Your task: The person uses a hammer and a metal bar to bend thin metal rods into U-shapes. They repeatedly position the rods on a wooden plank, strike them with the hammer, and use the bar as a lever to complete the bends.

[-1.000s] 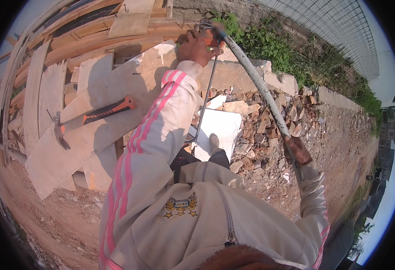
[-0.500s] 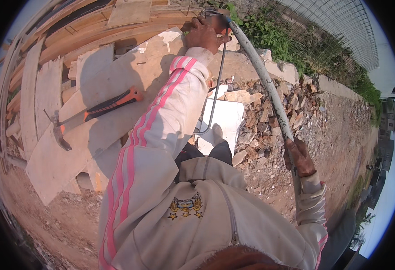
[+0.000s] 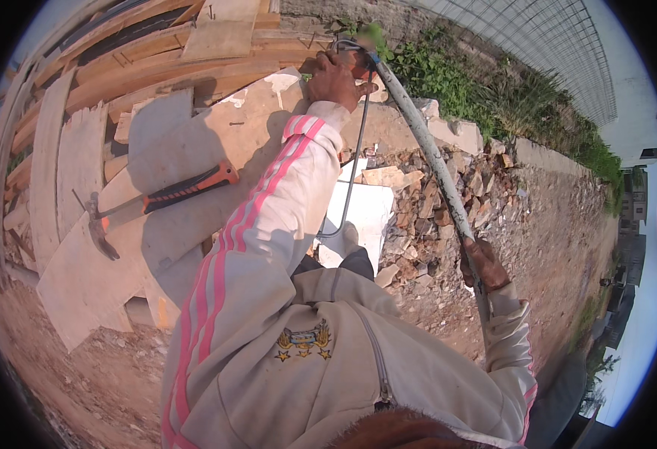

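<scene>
My right hand [image 3: 485,263] is wrapped round the lower part of a long, pale, worn metal pipe [image 3: 431,153]. The pipe's far end meets a thin bent steel rod [image 3: 360,138] beside a reddish-brown block-like piece [image 3: 357,64]. At that junction my left hand [image 3: 334,82] is closed, its thumb against the rod; its fingertips are partly hidden. From there the rod runs down toward my feet and curves back near a white slab [image 3: 360,217]. An orange and black claw hammer [image 3: 186,188] lies on the boards left of my left forearm.
Planks with upright nails [image 3: 141,63] are stacked at the far left, beside a sheet of plywood [image 3: 216,135]. Broken brick rubble [image 3: 425,217] covers the ground between the slab and the pipe. Green plants [image 3: 448,78] and wire mesh [image 3: 545,41] stand at the far right.
The view has shifted a little, moving the boards and slab lower in it. My right hand and the pipe's near end sit slightly further left. Both hands keep their grip.
</scene>
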Demonstrator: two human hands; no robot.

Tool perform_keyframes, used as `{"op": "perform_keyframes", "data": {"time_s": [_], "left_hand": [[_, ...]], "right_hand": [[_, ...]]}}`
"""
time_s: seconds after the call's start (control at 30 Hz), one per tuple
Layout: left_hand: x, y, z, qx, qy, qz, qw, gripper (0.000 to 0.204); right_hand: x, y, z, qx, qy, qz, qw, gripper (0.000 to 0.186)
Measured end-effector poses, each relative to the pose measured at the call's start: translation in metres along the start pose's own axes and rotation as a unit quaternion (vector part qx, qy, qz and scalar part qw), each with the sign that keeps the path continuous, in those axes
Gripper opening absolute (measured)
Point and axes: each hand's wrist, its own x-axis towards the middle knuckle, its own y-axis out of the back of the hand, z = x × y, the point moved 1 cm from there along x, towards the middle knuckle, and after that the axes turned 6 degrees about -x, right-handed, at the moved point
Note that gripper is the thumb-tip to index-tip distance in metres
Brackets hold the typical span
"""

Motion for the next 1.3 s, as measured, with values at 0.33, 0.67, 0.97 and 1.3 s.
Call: {"op": "perform_keyframes", "data": {"time_s": [0.33, 0.67, 0.97, 1.3], "left_hand": [[-0.001, 0.013, 0.003, -0.040, -0.008, -0.069, 0.997, 0.116], [0.000, 0.008, -0.004, 0.000, 0.005, -0.071, 0.997, 0.114], [0.009, 0.009, 0.012, 0.057, 0.015, -0.063, 0.996, 0.123], [-0.007, 0.006, 0.046, 0.134, 0.061, -0.009, 0.989, 0.118]], "right_hand": [[-0.010, -0.071, 0.013, 0.188, 0.013, -0.101, 0.977, 0.037], [-0.004, -0.137, 0.021, 0.116, 0.095, -0.029, 0.988, 0.050], [0.015, -0.070, 0.036, -0.035, 0.169, 0.091, 0.981, 0.034], [0.045, -0.026, 0.207, -0.031, 0.085, 0.192, 0.977, 0.052]]}}
